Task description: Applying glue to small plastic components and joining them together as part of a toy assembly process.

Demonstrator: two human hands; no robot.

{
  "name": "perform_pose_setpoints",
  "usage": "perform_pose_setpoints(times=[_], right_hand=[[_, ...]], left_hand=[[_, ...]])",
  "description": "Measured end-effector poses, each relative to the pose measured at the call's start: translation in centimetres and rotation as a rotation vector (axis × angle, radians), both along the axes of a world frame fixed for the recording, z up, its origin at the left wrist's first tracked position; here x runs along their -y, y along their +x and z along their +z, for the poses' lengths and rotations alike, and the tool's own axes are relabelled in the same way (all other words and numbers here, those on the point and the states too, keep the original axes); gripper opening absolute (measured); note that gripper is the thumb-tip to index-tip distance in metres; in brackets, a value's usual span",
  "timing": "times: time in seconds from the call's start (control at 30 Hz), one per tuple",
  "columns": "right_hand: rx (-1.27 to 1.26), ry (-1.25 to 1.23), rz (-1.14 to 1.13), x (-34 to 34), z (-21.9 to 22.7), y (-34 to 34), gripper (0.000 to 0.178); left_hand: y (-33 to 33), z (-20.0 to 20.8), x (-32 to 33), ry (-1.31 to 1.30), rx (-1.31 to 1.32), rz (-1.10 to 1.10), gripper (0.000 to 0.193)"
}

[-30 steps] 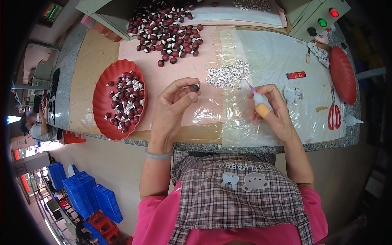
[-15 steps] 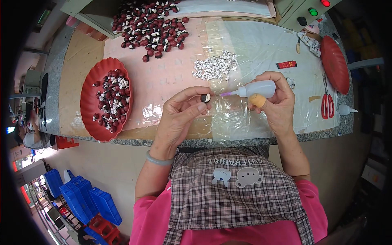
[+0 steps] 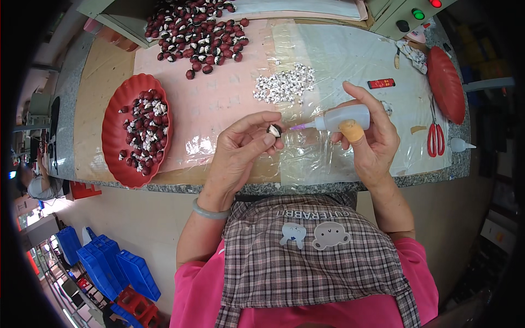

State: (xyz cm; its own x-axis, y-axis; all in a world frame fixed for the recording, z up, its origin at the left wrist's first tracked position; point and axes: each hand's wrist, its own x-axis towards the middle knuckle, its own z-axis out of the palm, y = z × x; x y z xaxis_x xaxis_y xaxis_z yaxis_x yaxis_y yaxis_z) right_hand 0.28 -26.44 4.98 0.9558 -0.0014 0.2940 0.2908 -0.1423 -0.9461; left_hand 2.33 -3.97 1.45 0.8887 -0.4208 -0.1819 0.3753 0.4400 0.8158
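Between the thumb and fingers of my left hand is a small rounded black piece with a white patch. My right hand grips a translucent squeeze bottle with a thin purple nozzle, held sideways. The nozzle points left at the piece, its tip just beside it; whether they touch I cannot tell. A tan cover wraps my right thumb, and the right index finger is raised off the bottle. Beyond my hands, a heap of small white pieces with dark specks lies on the plastic sheet.
Left stands a red scalloped tray of dark red balls with white pieces. More dark red, black and white balls are piled at the back. Right are red-handled scissors, a red box, another red tray and a white nozzle-tipped bottle.
My right index finger has lifted away from the squeeze bottle. In my left fingers the small piece has turned, showing its white patch differently. The whole view has shifted slightly.
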Motion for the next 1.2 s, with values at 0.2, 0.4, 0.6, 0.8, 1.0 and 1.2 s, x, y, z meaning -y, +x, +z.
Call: perform_pose_setpoints(times=[0.2,0.4,0.6,0.8,1.0,1.2], right_hand=[[0.07,-0.231,-0.014,0.2,0.0,-0.3,0.045],[0.099,-0.307,-0.027,-0.1,0.4,-0.5,0.044],[0.136,-0.334,-0.008,-0.2,0.1,-0.4,0.042],[0.107,-0.288,-0.07,-0.8,0.2,-0.6,0.043],[0.302,-0.421,-0.05,-0.3,-0.2,-0.2,0.039],[0.038,-0.143,0.038,1.4,-1.0,-0.7,0.032]], left_hand=[[-0.1,-0.1,0.0,0.049,0.002,0.005,0.026],[-0.2,-0.1,0.1,0.074,0.004,0.008,0.026],[-0.2,-0.1,0.1,0.095,0.002,-0.002,0.025],[-0.3,-0.5,0.3,0.088,0.002,-0.015,0.024],[-0.3,-0.5,0.2,0.086,-0.007,-0.02,0.024],[0.0,-0.5,-0.4,0.119,-0.002,-0.021,0.025]])
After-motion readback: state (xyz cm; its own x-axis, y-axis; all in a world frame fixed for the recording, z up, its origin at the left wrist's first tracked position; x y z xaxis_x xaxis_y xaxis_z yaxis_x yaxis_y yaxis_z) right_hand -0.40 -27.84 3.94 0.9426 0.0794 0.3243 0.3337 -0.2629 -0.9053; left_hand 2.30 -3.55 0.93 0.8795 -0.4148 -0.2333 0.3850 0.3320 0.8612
